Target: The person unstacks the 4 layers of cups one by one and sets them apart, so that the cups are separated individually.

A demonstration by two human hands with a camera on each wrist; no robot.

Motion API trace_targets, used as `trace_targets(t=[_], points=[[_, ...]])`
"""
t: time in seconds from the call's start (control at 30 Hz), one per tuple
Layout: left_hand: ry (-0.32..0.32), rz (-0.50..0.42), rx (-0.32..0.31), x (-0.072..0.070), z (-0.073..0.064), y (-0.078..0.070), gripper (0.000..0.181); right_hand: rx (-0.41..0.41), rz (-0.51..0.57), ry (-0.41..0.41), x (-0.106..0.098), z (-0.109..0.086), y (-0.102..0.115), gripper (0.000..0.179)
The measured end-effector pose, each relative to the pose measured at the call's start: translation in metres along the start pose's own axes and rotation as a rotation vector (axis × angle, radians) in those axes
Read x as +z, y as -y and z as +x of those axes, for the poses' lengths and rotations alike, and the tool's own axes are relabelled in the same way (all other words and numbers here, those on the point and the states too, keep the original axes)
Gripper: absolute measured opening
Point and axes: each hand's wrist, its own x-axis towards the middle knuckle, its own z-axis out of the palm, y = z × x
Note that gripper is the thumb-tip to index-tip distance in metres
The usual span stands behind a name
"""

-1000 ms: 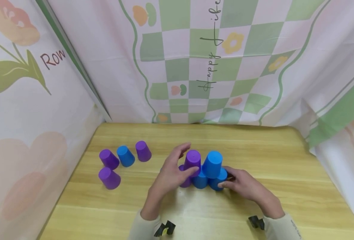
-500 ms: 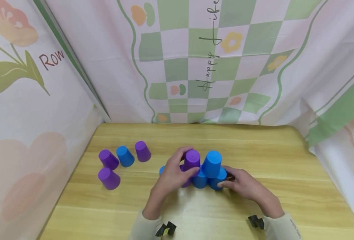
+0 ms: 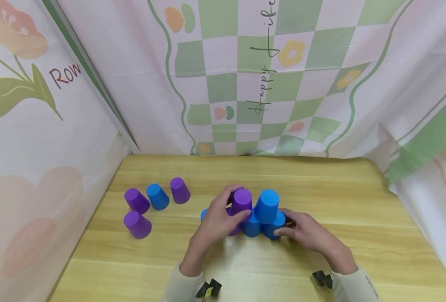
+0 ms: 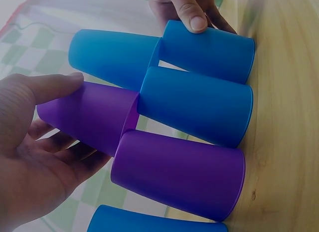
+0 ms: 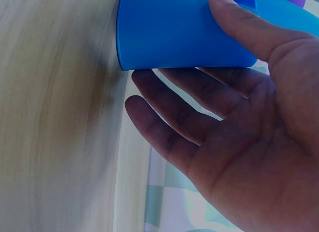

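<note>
Upside-down cups form two rows in the middle of the table. My left hand (image 3: 218, 218) holds the upper purple cup (image 3: 241, 202), thumb on its near side and fingers behind. This cup bridges a lower purple cup (image 4: 178, 174) and the middle blue cup (image 4: 197, 105). Beside it an upper blue cup (image 3: 267, 206) spans the middle blue cup and the right-end blue cup (image 3: 272, 228). My right hand (image 3: 307, 230) steadies that end cup between thumb and fingers. Another blue cup (image 4: 154, 221) stands at the row's left end, mostly hidden by my left hand in the head view.
On the left of the table (image 3: 105, 251) stand three purple cups, one (image 3: 137, 225) nearer me and two farther back, with a blue cup (image 3: 157, 196) between the back two. A patterned curtain (image 3: 223, 88) hangs along the far edge, and printed cloth hangs on both sides.
My left hand has shifted slightly and its fingers have closed in around the upper purple cup. More of the left-end blue cup now shows. My right hand stays on its cup.
</note>
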Motion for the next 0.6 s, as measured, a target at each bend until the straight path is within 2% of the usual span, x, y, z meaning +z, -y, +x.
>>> trace_targets(t=[0.33,0.6], points=[[-0.002,-0.004,-0.015,-0.0004,-0.001,-0.001,0.059,0.003,0.0,0.004,0.0006,0.0009,-0.0002,0.046],[-0.035,-0.003,-0.037,-0.0088,-0.0039,-0.0067,0.06,0.005,-0.002,0.004,0.0006,0.0014,-0.0005,0.044]])
